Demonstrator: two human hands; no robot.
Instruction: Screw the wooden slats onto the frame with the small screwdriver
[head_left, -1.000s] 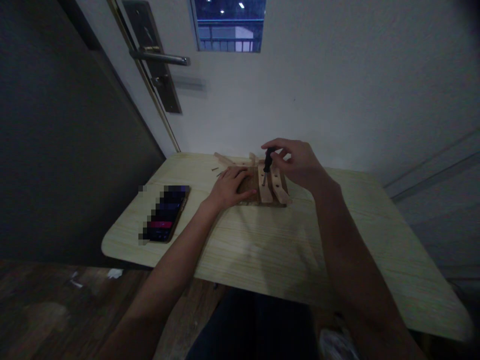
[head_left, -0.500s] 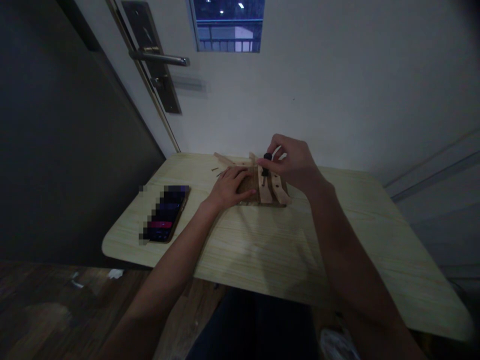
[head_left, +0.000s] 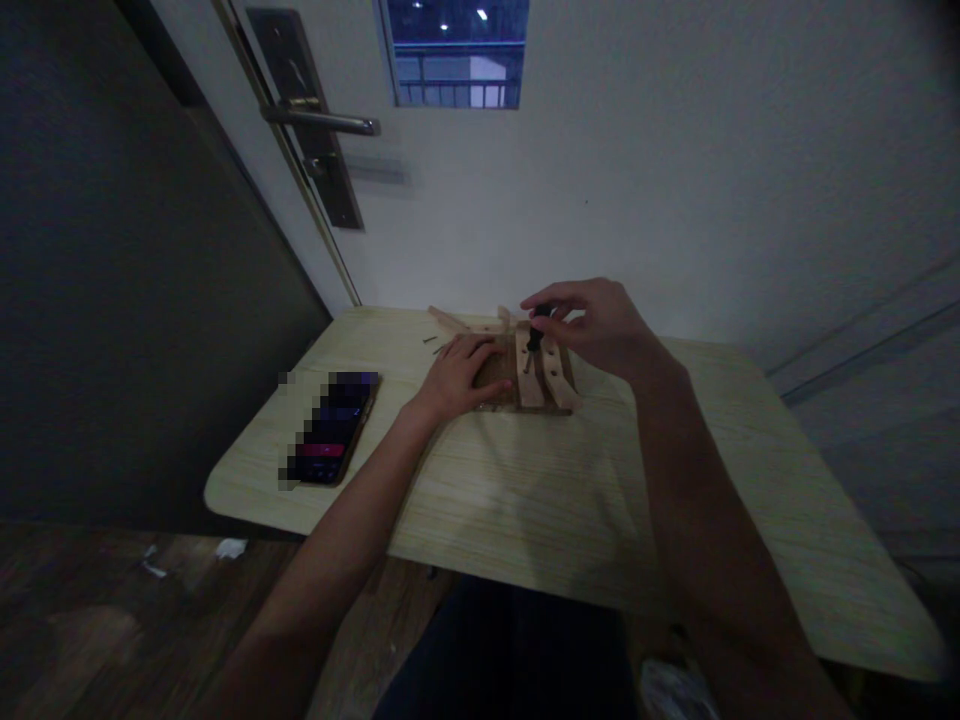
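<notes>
My right hand (head_left: 589, 318) grips the black handle of a screwdriver (head_left: 535, 335) between thumb and fingers. The screwdriver leans slightly, its tip down at a hole in a pale wooden strip (head_left: 531, 388). That strip lies across a brown wooden board (head_left: 496, 382), beside a second pale strip (head_left: 556, 378) with dark holes. Spread over the board's left part, my left hand (head_left: 459, 372) presses down with fingers apart and holds nothing. Behind it, more pale wooden pieces (head_left: 448, 319) show in part. Small screws (head_left: 430, 340) lie to the left of the fingers.
A phone (head_left: 334, 428) lies on the left of the light wooden table (head_left: 480, 490). Against the table's far edge stands a white door (head_left: 637, 180) with a metal handle (head_left: 322, 120) and a small window (head_left: 457, 60). Scraps of white paper (head_left: 231, 548) lie on the floor.
My right hand has turned slightly and shifted a little to the right, its fingers extending around the screwdriver handle. The left hand and board stay where they were.
</notes>
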